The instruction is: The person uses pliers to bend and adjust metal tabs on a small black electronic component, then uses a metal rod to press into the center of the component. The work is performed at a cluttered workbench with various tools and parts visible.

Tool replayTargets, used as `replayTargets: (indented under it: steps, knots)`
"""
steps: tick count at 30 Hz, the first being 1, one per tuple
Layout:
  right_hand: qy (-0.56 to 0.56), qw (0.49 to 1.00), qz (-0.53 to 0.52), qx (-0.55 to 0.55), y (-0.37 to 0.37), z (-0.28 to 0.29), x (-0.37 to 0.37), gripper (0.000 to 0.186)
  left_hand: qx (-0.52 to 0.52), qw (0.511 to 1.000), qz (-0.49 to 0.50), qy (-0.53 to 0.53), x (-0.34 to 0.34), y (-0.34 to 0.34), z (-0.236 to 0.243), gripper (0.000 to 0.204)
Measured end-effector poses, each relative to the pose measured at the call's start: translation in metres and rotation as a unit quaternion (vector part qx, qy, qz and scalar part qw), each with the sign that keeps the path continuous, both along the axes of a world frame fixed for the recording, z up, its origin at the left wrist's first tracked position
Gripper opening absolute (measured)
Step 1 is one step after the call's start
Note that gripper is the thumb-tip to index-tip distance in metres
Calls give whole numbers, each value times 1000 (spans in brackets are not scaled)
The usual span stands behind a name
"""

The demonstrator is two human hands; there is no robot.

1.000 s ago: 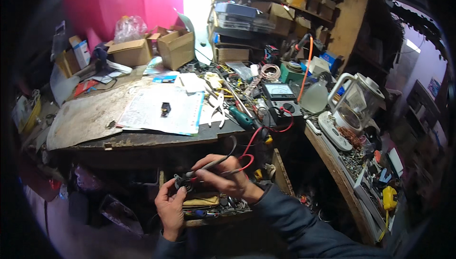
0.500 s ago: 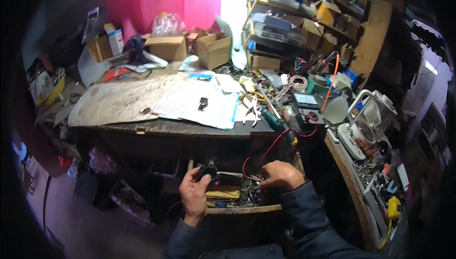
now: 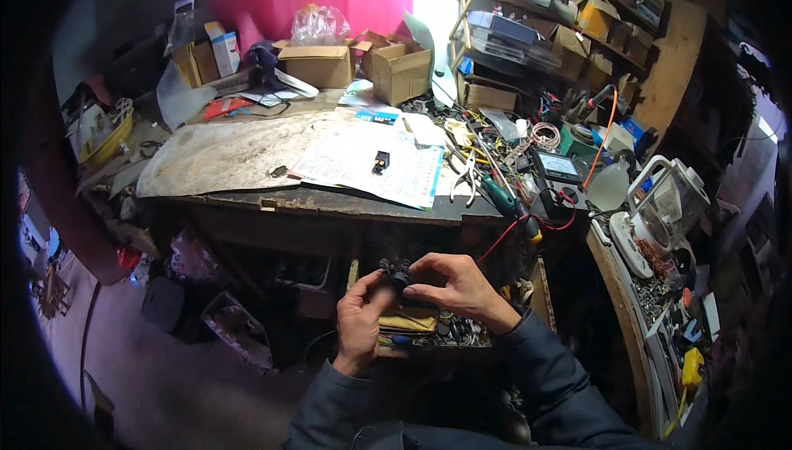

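My left hand [image 3: 360, 330] grips a small black round part [image 3: 398, 275] with bits standing up on its top, over an open drawer [image 3: 540, 289]. My right hand [image 3: 458, 289] closes on the same part from the right, thumb and fingertips against it. Its exact kind is too dark and small to tell. A red test lead [image 3: 505, 240] runs from beside the analog multimeter [image 3: 558, 168] down behind my right hand; its end is hidden. Under my hands the drawer holds a yellow packet [image 3: 408, 323] and a jumble of small parts [image 3: 458, 330].
On the bench, a small black component [image 3: 380, 161] lies on a printed sheet [image 3: 355, 171]. Pliers [image 3: 467, 179] and a green-handled screwdriver [image 3: 498, 195] lie to its right. Cardboard boxes [image 3: 401, 73] stand behind. A clear jug [image 3: 670, 202] stands at the right.
My right hand has moved left from the red lead's end to the black part in my left hand. The whole view has shifted slightly, so the bench sits further right.
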State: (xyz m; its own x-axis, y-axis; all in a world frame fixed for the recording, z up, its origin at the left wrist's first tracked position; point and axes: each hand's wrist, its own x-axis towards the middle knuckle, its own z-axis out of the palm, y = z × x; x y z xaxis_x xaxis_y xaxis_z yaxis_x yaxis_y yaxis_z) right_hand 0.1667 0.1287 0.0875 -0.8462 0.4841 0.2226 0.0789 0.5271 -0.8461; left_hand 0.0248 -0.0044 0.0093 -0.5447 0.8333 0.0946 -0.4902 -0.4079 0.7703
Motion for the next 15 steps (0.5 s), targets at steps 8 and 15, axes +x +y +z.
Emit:
replayTargets:
  steps: [8, 15]
  knots:
    - [23, 962, -5, -272, 6, -19, 0, 20, -11, 1000, 13, 13, 6, -2, 7, 32]
    - [54, 948, 11, -315, 5, -15, 1, 23, -81, 989, 47, 118, 5, -4, 8, 17]
